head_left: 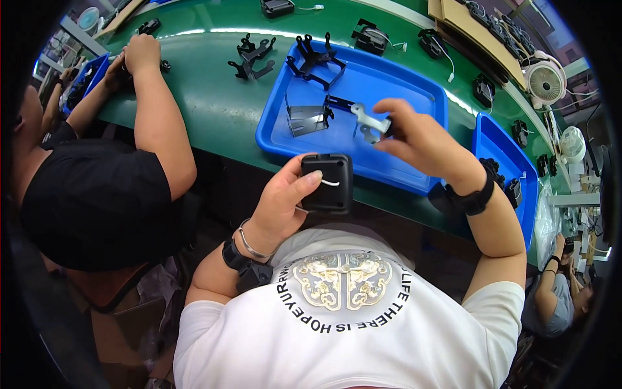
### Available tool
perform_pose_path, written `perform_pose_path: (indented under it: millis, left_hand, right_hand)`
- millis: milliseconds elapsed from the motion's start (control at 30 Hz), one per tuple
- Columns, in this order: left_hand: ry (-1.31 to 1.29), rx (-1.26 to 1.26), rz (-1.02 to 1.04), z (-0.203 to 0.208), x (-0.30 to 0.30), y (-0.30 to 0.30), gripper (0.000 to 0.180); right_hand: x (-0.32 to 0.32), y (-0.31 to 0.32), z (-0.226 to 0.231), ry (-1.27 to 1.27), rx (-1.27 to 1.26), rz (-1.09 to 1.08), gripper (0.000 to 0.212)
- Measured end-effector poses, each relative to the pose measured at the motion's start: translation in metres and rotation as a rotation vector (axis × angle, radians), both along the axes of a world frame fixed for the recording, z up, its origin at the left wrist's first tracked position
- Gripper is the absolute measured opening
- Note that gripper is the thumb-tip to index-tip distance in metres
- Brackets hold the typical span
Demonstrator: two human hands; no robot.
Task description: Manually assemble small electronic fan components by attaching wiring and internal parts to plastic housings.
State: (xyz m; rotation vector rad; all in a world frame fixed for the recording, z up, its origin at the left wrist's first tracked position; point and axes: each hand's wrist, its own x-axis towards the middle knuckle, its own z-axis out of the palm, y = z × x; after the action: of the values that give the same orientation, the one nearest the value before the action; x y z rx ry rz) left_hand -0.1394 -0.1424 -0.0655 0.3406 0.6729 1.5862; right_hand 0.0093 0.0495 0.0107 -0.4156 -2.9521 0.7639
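My left hand [282,196] grips a black square plastic housing [337,194] in front of the blue tray's near edge, thumb over its face. A short white cable [329,183] comes out from under the thumb. Over the tray, my right hand [420,137] pinches a metal bracket [368,122], pale and shiny, with cut-out arms. The fingertips hide its right end. Left of it, another bracket with dark, shiny plates [307,119] lies in the blue tray [363,170]. Black forked brackets [317,61] rest at the tray's far left corner.
More black brackets [253,57] lie on the green table [214,97]. Several black units with white cables, one a boxy unit [370,37], line the far side. A second blue tray [481,139] stands at right, near a fan [545,79]. A co-worker [110,188] sits at left.
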Motion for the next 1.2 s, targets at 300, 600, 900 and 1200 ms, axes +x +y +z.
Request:
perform_pose_path:
  millis: [300, 600, 900, 1200]
  left_hand:
    - [0.43, -0.1, 0.044, 0.016, 0.012, 0.015, 0.041]
    - [0.581, -0.06, -0.122, 0.019, 0.037, 0.02, 0.046]
    - [0.579, -0.096, -0.172, 0.017, 0.041, 0.031, 0.046]
    - [0.08, 0.131, -0.259, 0.016, 0.035, 0.035, 0.07]
  right_hand:
    - [0.064, -0.03, -0.003, 0.26, -1.158, -0.304, 0.034]
    - [0.078, -0.049, -0.035, 0.287, -1.262, -0.212, 0.037]
    - [0.085, -0.055, -0.054, 0.35, -1.213, -0.361, 0.038]
    - [0.083, -0.061, -0.06, 0.754, -1.287, -0.426, 0.035]
